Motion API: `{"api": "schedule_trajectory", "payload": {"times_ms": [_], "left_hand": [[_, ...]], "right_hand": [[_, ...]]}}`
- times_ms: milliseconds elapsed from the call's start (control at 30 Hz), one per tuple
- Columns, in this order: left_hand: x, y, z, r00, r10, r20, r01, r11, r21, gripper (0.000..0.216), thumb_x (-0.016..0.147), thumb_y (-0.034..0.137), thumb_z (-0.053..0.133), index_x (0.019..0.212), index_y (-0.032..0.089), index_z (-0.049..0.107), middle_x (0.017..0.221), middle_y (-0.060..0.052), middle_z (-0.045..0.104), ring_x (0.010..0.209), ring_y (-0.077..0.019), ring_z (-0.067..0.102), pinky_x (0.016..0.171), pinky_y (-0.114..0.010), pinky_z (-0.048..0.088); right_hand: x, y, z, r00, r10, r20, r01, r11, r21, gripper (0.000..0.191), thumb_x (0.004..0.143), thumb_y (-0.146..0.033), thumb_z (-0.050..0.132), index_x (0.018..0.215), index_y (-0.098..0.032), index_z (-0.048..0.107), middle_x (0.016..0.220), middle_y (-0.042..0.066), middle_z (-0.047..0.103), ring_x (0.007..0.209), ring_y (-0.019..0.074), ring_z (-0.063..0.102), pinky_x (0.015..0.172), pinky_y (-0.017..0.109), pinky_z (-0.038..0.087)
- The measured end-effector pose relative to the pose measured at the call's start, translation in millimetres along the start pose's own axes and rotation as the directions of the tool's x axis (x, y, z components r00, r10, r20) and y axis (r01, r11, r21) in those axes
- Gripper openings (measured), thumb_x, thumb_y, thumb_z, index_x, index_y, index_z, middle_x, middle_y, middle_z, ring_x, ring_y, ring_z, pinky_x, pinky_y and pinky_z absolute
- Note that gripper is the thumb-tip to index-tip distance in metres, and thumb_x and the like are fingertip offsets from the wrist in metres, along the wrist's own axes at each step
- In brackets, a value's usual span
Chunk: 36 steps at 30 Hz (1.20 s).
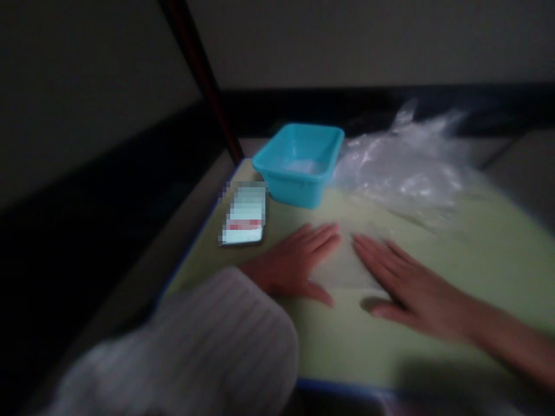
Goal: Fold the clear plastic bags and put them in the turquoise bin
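Note:
A thin, see-through plastic sheet or bag (pixel 347 268) lies flat on the yellow-green tabletop (pixel 342 341). My left hand (pixel 299 260) rests palm down over its left side, fingers stretched out and thumb apart. On the right side, my right hand (pixel 403 283) is also spread out, palm down, with its thumb pointing inward. The fingertips of both hands point toward each other across a small gap. Neither hand grips anything. The plastic's edges are faint and partly hidden under the fingers.
A turquoise plastic basin (pixel 290 188) stands at the back, with something pale inside. Right of it lies a crumpled heap of clear plastic (pixel 403 167). A phone (pixel 245 214) with a lit, blurred-out screen lies left of the basin. The table has a blue edge.

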State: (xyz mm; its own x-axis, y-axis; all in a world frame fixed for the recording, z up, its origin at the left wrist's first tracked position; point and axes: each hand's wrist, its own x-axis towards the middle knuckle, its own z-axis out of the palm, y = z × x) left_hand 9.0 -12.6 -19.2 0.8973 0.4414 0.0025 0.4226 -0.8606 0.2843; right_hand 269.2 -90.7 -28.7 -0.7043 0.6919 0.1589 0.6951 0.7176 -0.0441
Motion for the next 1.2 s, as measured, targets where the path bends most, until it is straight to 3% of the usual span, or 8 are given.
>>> {"api": "schedule_trajectory", "payload": {"times_ms": [100, 200, 267, 433, 733, 1033, 1200], "left_hand": [[3, 11, -1, 0.996, -0.001, -0.088, 0.000, 1.000, -0.010, 0.096, 0.079, 0.069, 0.047, 0.143, 0.003, 0.022, 0.153, -0.022, 0.016, 0.144, -0.0289, 0.010, 0.117, -0.045, 0.011], [10, 27, 4, 0.975, -0.020, -0.223, 0.019, 1.000, -0.006, 0.062, 0.095, 0.045, 0.032, 0.142, 0.005, 0.024, 0.153, -0.019, 0.021, 0.144, -0.0227, 0.012, 0.117, -0.042, 0.016], [16, 35, 10, 0.964, -0.050, -0.260, 0.052, 0.999, -0.001, 0.056, 0.097, 0.039, 0.029, 0.141, 0.005, 0.026, 0.152, -0.019, 0.024, 0.143, -0.0223, 0.016, 0.117, -0.041, 0.020], [22, 37, 21, 0.977, -0.074, -0.198, 0.083, 0.996, 0.039, 0.069, 0.093, 0.055, 0.031, 0.139, 0.005, 0.028, 0.150, -0.020, 0.028, 0.142, -0.0251, 0.021, 0.117, -0.040, 0.020], [18, 36, 21, 0.981, -0.098, -0.166, 0.118, 0.987, 0.113, 0.072, 0.092, 0.058, 0.030, 0.142, 0.005, 0.029, 0.152, -0.016, 0.026, 0.142, -0.0289, 0.017, 0.116, -0.044, 0.016], [17, 32, 24, 0.967, -0.153, -0.204, 0.176, 0.979, 0.100, 0.078, 0.089, 0.062, 0.035, 0.141, 0.005, 0.031, 0.152, -0.017, 0.026, 0.142, -0.0315, 0.018, 0.115, -0.044, 0.019], [16, 30, 25, 0.956, -0.213, -0.200, 0.231, 0.970, 0.070, 0.077, 0.085, 0.060, 0.045, 0.139, 0.006, 0.034, 0.151, -0.019, 0.025, 0.141, -0.0343, 0.018, 0.113, -0.048, 0.020]], "right_hand": [[8, 0, -6, 0.998, 0.048, -0.049, -0.045, 0.998, 0.049, 0.071, 0.096, -0.045, 0.035, 0.150, -0.012, 0.003, 0.153, 0.016, 0.022, 0.140, 0.0265, 0.021, 0.111, 0.053, 0.022], [17, -1, -7, 0.986, 0.137, -0.094, -0.131, 0.989, 0.067, 0.063, 0.097, -0.036, 0.033, 0.150, -0.013, 0.008, 0.152, 0.016, 0.026, 0.140, 0.0257, 0.023, 0.111, 0.053, 0.024], [20, -1, -3, 0.983, 0.160, -0.091, -0.156, 0.987, 0.050, 0.063, 0.097, -0.037, 0.034, 0.150, -0.011, 0.010, 0.151, 0.018, 0.028, 0.140, 0.0266, 0.023, 0.111, 0.052, 0.025], [16, -1, 10, 0.993, 0.085, -0.081, -0.088, 0.996, -0.034, 0.068, 0.097, -0.042, 0.033, 0.149, -0.007, 0.008, 0.149, 0.022, 0.028, 0.140, 0.0283, 0.021, 0.110, 0.052, 0.028], [12, -1, 15, 0.989, 0.101, -0.112, -0.110, 0.992, -0.069, 0.075, 0.096, -0.047, 0.035, 0.149, -0.012, -0.005, 0.148, 0.021, 0.031, 0.139, 0.0285, 0.025, 0.108, 0.054, 0.029], [8, 2, 21, 0.981, 0.153, -0.119, -0.160, 0.985, -0.057, 0.079, 0.094, -0.050, 0.039, 0.150, -0.012, -0.001, 0.151, 0.019, 0.025, 0.140, 0.0292, 0.020, 0.110, 0.050, 0.029], [10, 4, 20, 0.978, 0.193, -0.080, -0.196, 0.980, -0.029, 0.083, 0.090, -0.056, 0.043, 0.149, -0.008, 0.011, 0.152, 0.021, 0.024, 0.141, 0.0320, 0.017, 0.110, 0.051, 0.027]]}}
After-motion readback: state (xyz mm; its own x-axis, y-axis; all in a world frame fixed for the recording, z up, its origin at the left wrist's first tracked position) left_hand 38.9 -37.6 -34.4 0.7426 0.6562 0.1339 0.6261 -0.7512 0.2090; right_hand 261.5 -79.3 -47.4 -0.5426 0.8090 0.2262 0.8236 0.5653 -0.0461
